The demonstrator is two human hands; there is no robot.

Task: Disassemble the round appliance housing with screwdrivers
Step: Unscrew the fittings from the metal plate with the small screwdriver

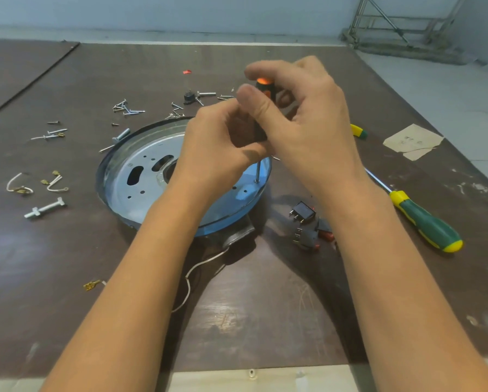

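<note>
1. Two bare forearms reach up from the bottom edge of the frame over the brown table (265, 306).
2. At centre, the left hand (217, 145) is curled round the lower handle of an upright black-orange screwdriver (262, 89).
3. The right hand (302, 114) pinches the top of the handle between thumb and fingers.
4. The round housing (140, 176) lies flat at centre left, and the screwdriver's tip meets its right rim.
5. A green screwdriver (424, 222) lies at the right; black switches (305, 213) sit just right of the housing.
6. Loose screws (126, 107) are scattered above the housing, wires (19, 185) and a bolt (44, 208) at the left, and paper (412, 140) at the upper right.
</note>
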